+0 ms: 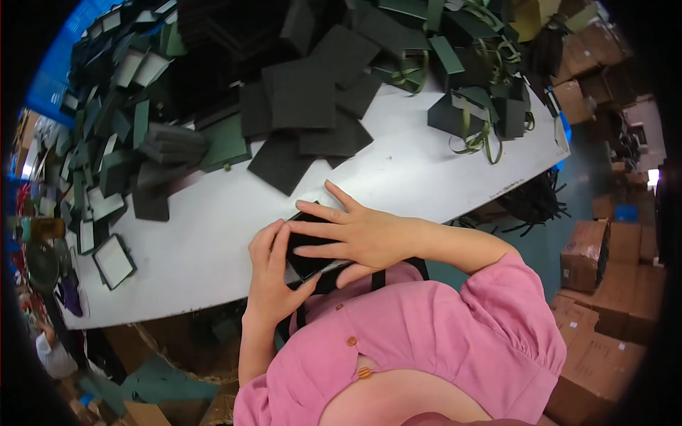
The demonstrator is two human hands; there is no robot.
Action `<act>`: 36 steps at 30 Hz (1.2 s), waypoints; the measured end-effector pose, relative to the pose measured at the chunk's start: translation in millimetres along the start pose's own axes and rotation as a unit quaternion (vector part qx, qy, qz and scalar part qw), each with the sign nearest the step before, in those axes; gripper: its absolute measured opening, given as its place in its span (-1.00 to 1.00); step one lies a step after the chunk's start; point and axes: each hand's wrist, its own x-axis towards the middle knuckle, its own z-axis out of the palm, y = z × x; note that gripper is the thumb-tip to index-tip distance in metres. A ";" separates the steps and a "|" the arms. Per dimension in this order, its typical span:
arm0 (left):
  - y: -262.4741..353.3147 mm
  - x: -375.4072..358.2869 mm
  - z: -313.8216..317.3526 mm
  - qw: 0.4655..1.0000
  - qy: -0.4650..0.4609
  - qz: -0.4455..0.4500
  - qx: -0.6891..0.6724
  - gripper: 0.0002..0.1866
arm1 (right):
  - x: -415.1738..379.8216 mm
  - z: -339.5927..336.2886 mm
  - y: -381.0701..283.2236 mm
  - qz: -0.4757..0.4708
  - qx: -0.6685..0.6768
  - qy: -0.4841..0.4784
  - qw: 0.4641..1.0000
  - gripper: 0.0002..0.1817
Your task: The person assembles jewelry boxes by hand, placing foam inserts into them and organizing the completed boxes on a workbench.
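Note:
A small, dark square box (307, 261) is at the near edge of the white table, in front of my body. My left hand (272, 273) grips its left side, with the fingertips along the far left corner and the thumb at the near side. Across its top lies my right hand (362, 234), fingers spread and stretched out, pressing on the dark surface. Much of the box is hidden under these fingers. Just beyond my hands, flat black foam squares (302, 92) lie in a loose, overlapping pile.
Dark green boxes (117, 170) and trays crowd the left of the white table (213, 248). A light-lined tray (114, 261) lies near its left end. Boxes with green ribbons (483, 135) stand at the far right. Cardboard cartons (597, 341) are stacked on the floor to the right.

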 end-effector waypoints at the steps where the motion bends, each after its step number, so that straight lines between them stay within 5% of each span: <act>1: 0.5 1.0 0.7 1.000 -0.012 0.003 0.021 0.05 | -9.0 -11.2 5.1 0.014 0.001 0.025 1.000 -0.43; 2: 2.6 2.3 -1.1 0.999 -0.024 0.005 0.043 0.04 | -24.4 -26.4 14.3 0.026 0.005 0.050 0.998 -0.46; 4: 5.2 5.3 -2.3 0.997 -0.037 0.006 0.072 0.02 | -69.7 -45.5 48.5 0.199 -0.307 0.259 0.894 -0.51; 6: 7.8 5.4 -3.2 0.995 -0.043 0.005 0.090 0.01 | -108.7 -106.8 68.0 0.273 -0.334 0.399 0.809 -0.41; 8: 11.1 7.4 -4.4 0.995 -0.045 -0.003 0.090 0.00 | -167.2 -139.3 86.4 0.368 -0.143 0.441 0.806 -0.33; 12: 12.3 9.2 -3.1 0.994 -0.043 -0.011 0.095 -0.01 | -182.7 -167.6 91.4 0.370 -0.124 0.208 0.897 -0.23; 16: 11.0 7.3 -2.0 0.995 -0.031 -0.017 0.088 -0.02 | -141.8 -163.9 65.3 0.437 0.068 0.111 0.890 -0.18; 18: 9.4 3.9 -3.3 0.996 -0.018 -0.024 0.082 -0.04 | -114.5 -140.9 43.2 0.366 0.048 0.132 0.920 -0.26; 22: 9.7 -0.5 -11.1 0.996 -0.001 -0.046 0.079 -0.06 | -76.3 -109.3 2.2 0.276 -0.099 0.029 0.956 -0.37; 24: 10.2 -4.0 -16.8 0.994 0.011 -0.060 0.090 -0.07 | -65.6 -101.9 -3.0 0.286 -0.027 0.041 0.957 -0.36; 27: 8.2 -10.8 -28.5 0.988 0.025 -0.095 0.118 -0.11 | -31.9 -103.8 5.8 0.178 -0.076 0.107 0.975 -0.42; 31: 4.7 -20.5 -39.5 0.980 0.050 -0.132 0.137 -0.13 | -11.5 -76.9 24.7 0.183 -0.242 -0.021 0.953 -0.57; 34: 2.4 -27.4 -40.0 0.979 0.061 -0.143 0.133 -0.12 | -6.9 -56.9 44.7 0.177 -0.226 0.024 0.958 -0.66; 36: 1.5 -28.3 -39.0 0.979 0.063 -0.142 0.132 -0.13 | -12.0 -59.2 49.7 0.196 -0.094 0.137 0.966 -0.72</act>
